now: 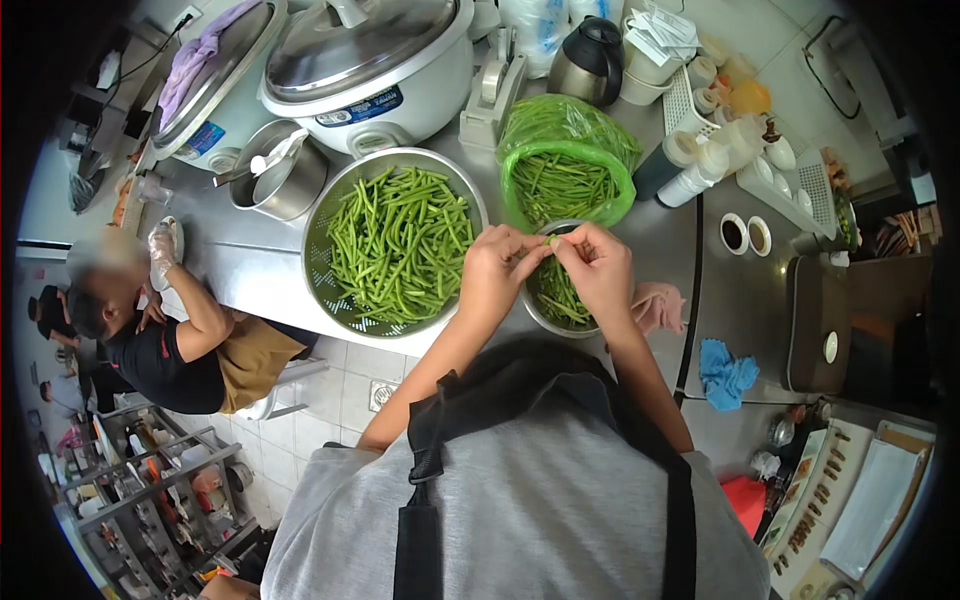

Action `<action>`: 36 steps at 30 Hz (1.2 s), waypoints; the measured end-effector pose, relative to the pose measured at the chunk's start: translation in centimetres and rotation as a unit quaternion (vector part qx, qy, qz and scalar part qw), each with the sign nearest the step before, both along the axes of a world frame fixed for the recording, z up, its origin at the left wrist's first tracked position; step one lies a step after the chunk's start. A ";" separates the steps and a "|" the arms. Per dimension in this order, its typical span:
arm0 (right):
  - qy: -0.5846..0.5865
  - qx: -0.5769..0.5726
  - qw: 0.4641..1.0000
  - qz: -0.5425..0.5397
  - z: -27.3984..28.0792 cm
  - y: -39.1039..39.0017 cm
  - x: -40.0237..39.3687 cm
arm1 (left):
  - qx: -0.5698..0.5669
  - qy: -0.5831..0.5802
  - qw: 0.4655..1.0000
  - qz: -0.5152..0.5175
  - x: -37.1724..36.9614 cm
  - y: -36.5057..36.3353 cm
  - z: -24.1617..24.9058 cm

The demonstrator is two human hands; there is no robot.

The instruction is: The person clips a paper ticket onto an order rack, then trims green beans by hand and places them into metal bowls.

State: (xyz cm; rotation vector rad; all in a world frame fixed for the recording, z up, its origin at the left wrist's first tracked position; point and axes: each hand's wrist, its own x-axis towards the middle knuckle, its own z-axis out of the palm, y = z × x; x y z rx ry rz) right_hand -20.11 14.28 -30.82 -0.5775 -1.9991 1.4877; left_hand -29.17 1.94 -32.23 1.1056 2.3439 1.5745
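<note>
My left hand and my right hand meet above a metal bowl, fingertips pinched together on a green bean. Only a small bit of that bean shows between the fingers. Cut or trimmed green beans lie in the bowl below, partly hidden by my hands. Left of them, a wide metal colander holds a large heap of green beans. Just behind my hands, a green plastic bag gapes toward me with more long beans inside.
Two large rice cookers and a metal pot stand behind the colander. A thermos jug, squeeze bottles and two sauce dishes are at the right. A pink cloth and a blue cloth lie nearby. Another person sits at the left.
</note>
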 end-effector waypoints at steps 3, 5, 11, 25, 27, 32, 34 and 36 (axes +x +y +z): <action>0.002 -0.185 0.982 0.025 -0.7 -0.5 1.1 | 0.046 -0.139 0.989 -0.002 0.9 -0.7 -0.5; 0.037 -0.336 0.940 0.052 -2.3 0.1 1.6 | 0.087 -0.272 0.958 0.001 1.3 -0.7 -0.7; -0.109 -0.192 0.964 0.148 -4.1 0.9 3.5 | 0.177 -0.385 0.906 -0.020 -0.1 -0.7 -0.3; -0.129 -0.219 0.936 0.244 -2.2 0.5 3.9 | 0.131 -0.262 0.956 -0.019 0.4 -0.7 0.2; -0.083 -0.239 0.936 0.246 -2.1 0.4 3.9 | 0.150 -0.342 0.926 -0.046 -0.2 -0.9 -0.3; 0.065 -0.310 0.924 0.214 -1.9 -0.1 3.8 | 0.226 -0.653 0.709 -0.145 -0.6 -1.0 -1.9; 0.109 -0.375 0.902 0.184 -1.9 -0.7 3.6 | 0.224 -0.711 0.647 -0.159 0.0 -0.8 -2.6; 0.143 -0.420 0.880 0.170 -1.7 -0.7 3.4 | 0.216 -0.763 0.588 -0.161 0.8 -0.2 -2.8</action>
